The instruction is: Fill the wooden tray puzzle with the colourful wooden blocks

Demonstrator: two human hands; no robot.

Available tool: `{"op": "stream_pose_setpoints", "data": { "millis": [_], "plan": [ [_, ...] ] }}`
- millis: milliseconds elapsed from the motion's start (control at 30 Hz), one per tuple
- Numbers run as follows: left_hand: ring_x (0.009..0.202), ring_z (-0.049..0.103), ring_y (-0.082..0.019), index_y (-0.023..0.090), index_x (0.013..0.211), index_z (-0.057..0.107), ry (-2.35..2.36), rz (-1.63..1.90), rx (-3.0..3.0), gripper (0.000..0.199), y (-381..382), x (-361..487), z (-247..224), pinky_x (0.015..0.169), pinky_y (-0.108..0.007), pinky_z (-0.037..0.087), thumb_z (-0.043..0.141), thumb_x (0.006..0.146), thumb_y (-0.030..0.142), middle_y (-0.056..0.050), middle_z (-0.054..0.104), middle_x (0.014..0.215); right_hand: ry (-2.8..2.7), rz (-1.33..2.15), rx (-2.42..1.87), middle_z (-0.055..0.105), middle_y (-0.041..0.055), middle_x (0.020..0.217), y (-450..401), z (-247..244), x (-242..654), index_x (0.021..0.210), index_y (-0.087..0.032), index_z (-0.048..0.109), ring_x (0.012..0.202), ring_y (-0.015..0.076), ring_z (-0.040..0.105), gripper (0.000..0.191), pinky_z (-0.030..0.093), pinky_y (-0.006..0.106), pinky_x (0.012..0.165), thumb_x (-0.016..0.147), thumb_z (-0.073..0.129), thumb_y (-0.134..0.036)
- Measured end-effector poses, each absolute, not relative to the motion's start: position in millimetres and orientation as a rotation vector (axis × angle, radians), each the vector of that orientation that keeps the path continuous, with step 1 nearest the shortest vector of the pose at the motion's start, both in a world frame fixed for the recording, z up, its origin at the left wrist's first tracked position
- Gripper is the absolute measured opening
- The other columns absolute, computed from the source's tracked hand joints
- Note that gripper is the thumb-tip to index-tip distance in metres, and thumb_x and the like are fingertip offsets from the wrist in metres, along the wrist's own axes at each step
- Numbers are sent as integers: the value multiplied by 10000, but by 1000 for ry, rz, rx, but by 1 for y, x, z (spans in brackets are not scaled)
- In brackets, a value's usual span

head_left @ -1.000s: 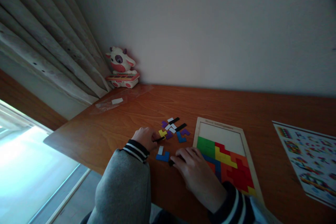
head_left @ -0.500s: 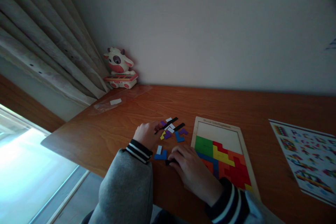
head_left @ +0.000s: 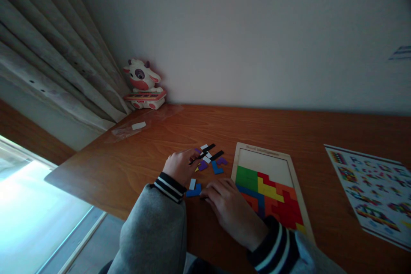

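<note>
My left hand pinches a black strip-shaped puzzle piece above a loose pile of pieces. In that pile lie white pieces, purple pieces, a blue L-shaped piece and another black strip. Lower down, my right hand is closed, fingertips low over the table. A dark bit shows under them, mostly hidden by the fingers. Just left of those fingertips are a blue piece and a small white piece. The wooden puzzle board lies beside my right hand, its lower part filled with coloured pieces.
A printed pattern sheet lies on the right of the wooden table. At the back left stands a cow toy with a keyboard, near a clear plastic wrapper. A curtain hangs along the left side.
The view has shifted slightly. The black piece at my right fingertips shows less than before, now mostly covered. My left hand keeps its black strip in nearly the same place.
</note>
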State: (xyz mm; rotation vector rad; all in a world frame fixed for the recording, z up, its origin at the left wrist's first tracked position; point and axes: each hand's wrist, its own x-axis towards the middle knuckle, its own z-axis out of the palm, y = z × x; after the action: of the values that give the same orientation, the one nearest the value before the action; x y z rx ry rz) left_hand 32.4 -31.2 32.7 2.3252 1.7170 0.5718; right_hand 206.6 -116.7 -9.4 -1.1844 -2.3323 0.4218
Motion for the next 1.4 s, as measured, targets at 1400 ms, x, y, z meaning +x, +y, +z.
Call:
{"op": "stream_pose_setpoints", "data": {
  "millis": [1400],
  "plan": [
    [695,681,-162,205,1022,704,1278,778,2217,203,-35,73,12,637,-248,520,595,876,294,-29,734,821,-2012,276,-1502,718,64,1021,-117,37,336,1043,-259,690,896,219,679,208,533,383,806,932,518,-293]
  ]
}}
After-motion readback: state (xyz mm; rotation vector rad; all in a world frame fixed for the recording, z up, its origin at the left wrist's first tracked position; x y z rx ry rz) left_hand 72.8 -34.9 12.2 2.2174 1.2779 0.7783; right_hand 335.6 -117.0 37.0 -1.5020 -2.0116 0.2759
